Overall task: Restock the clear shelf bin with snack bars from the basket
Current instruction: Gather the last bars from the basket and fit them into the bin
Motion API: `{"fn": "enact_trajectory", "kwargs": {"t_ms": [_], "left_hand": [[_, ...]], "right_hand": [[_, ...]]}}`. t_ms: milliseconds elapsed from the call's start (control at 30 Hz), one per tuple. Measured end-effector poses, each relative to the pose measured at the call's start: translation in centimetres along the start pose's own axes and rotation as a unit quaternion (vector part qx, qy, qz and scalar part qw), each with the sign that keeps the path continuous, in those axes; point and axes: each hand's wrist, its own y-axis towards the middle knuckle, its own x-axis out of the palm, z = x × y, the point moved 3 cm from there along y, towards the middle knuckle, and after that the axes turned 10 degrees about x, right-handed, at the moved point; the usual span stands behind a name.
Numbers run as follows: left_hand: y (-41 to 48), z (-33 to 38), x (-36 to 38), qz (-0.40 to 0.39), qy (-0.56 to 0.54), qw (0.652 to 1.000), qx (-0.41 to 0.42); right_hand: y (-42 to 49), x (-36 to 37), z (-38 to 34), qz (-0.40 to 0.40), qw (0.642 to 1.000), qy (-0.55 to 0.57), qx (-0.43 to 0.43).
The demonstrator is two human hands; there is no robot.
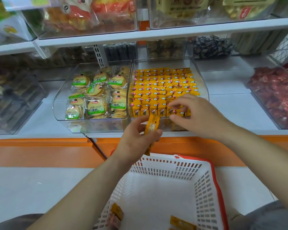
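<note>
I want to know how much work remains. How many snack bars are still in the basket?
3 visible in the basket: one snack bar at its bottom left, one just beside it, one at bottom centre. The frame edge may hide more.

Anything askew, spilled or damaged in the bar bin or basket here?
Nothing stands out. The yellow snack bars sit in tidy rows in the clear bin; a few loose bars lie in the white basket, unspilled.

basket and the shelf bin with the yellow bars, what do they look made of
Basket: looks like moulded white plastic, matt, with slotted walls and a red rim.
Shelf bin: seems clear hard plastic, perhaps acrylic; glossy, and the yellow snack bars show through its walls.
</note>
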Motion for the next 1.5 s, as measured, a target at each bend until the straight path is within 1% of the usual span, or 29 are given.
{"fn": "enact_trajectory", "kwargs": {"t_ms": [67,100,233,400,467,567,633,733,833,933,1000,1033,1100,1133,1233,1267,1367,1400,1467,1500], "left_hand": [[0.1,-0.1,0.4,-0.029,-0.008,1.0,0.002],[0.1,0.0,0.5,-0.037,-0.011,0.999,0.011],[0.1,0.3,1.1,-0.048,0.003,0.998,0.048],[-0.1,0.6,1.5,-0.057,0.05,0.994,0.084],[-0.1,0.5,1.3,-0.045,0.046,0.995,0.079],[0.2,0.3,0.8,-0.021,0.001,0.999,0.043],[0.3,0.2,0.5,-0.015,-0.008,1.0,0.026],[0.4,0.1,0.6,-0.016,-0.006,1.0,0.022],[0.5,0.0,0.5,-0.011,-0.003,1.0,0.02],[0.5,0.0,0.1,0.021,-0.012,0.999,0.027],[0.5,0.1,-0.2,0.056,-0.034,0.997,0.029],[0.5,0.1,-0.3,0.069,-0.058,0.996,0.029],[0.6,0.1,-0.4,0.083,-0.091,0.992,0.027],[0.7,0.2,-0.4,0.087,-0.085,0.992,0.032],[0.8,0.5,-0.2,0.084,-0.039,0.994,0.059],[0.9,0.6,-0.1,0.08,-0.026,0.994,0.067],[1.4,1.2,0.3,0.067,0.014,0.992,0.103],[1.8,1.4,0.5,0.063,0.027,0.991,0.116],[2.5,1.8,0.6,0.069,0.041,0.987,0.136],[3.0,1.9,0.6,0.081,0.068,0.984,0.146]], "right_hand": [[-0.6,1.1,-1.2,-0.063,0.989,0.132,0.03],[-0.9,1.6,-1.5,-0.082,0.982,0.161,0.044],[-0.9,1.7,-1.9,-0.089,0.971,0.204,0.088],[-0.8,1.8,-1.9,-0.112,0.959,0.236,0.108],[-0.6,1.5,-1.6,-0.119,0.944,0.283,0.122],[-0.5,1.1,-0.6,-0.137,0.905,0.378,0.141],[-0.5,1.1,-0.1,-0.151,0.881,0.423,0.145],[-0.4,1.1,0.3,-0.157,0.869,0.449,0.137],[-0.5,1.2,0.2,-0.159,0.872,0.445,0.128],[-0.5,1.2,0.2,-0.147,0.882,0.429,0.13],[-0.6,1.1,0.1,-0.139,0.912,0.373,0.104],[-0.8,1.2,-0.1,-0.15,0.926,0.337,0.083],[-1.3,1.7,-1.0,-0.182,0.94,0.285,0.052],[-1.4,2.0,-1.3,-0.178,0.943,0.278,0.048],[-1.1,1.7,-1.6,-0.097,0.942,0.31,0.082],[-0.8,1.5,-1.7,-0.084,0.942,0.313,0.087],[-0.3,1.2,-2.0,-0.103,0.948,0.293,0.062],[0.0,0.9,-2.0,-0.097,0.953,0.281,0.049],[0.8,0.0,-1.8,-0.055,0.963,0.261,0.029],[1.2,-0.5,-1.6,-0.021,0.965,0.261,0.026]]}}
